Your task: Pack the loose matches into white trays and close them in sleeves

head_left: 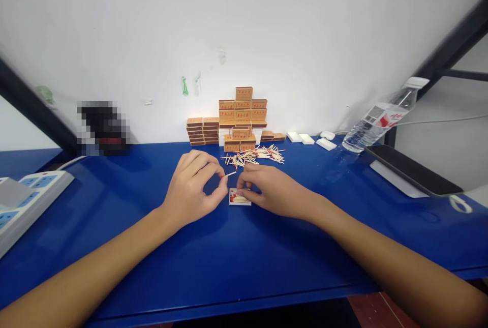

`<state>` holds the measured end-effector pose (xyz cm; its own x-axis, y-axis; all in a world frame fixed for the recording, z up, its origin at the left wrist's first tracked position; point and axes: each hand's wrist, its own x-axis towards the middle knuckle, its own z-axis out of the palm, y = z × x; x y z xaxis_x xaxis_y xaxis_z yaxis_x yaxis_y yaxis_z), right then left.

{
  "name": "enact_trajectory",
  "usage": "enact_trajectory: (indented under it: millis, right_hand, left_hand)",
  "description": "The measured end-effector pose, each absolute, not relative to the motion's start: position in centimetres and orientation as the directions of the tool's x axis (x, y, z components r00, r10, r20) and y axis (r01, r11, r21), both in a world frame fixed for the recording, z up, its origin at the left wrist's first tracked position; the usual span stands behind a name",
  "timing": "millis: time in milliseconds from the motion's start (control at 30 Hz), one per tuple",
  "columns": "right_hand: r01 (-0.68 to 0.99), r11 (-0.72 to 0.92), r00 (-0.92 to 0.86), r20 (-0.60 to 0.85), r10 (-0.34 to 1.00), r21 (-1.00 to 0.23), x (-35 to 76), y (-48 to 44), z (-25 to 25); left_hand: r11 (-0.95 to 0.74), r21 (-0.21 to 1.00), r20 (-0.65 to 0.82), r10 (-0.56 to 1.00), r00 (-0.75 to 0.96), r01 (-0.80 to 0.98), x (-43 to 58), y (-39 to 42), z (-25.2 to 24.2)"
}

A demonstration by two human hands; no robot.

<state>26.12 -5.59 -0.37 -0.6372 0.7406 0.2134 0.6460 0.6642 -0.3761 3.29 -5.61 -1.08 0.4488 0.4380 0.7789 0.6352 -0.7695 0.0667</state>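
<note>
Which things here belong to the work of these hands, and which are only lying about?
Seems to belong:
single match, in left hand
white tray holding matches, at right hand
loose match pile
stacked matchboxes

Seems only lying about:
water bottle
dark phone
power strip

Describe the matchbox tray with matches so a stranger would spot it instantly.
On the blue table, find the right hand. Partly beneath it, on the side toward the left hand, sits a small white matchbox tray. Its red-tipped matches lie gathered inside, unlike the loose match pile behind it.
</note>
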Motion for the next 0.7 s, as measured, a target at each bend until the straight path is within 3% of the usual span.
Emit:
enact_trajectory:
  millis: [467, 700]
  right_hand:
    - [0.67, 0.653, -0.663, 0.111, 0.741, -0.353, 26.7, -5.5, -0.4]
    - [0.662, 0.674, -0.64, 0.221, 0.736, -0.329, 27.7, -4.8, 0.2]
  left_hand:
    - [-0.777, 0.087, 0.763, 0.454, 0.46, 0.623, 3.2, -5.5, -1.2]
    - [-0.815, 0.284, 0.674, 0.544, 0.499, 0.505, 3.4, -5.5, -1.6]
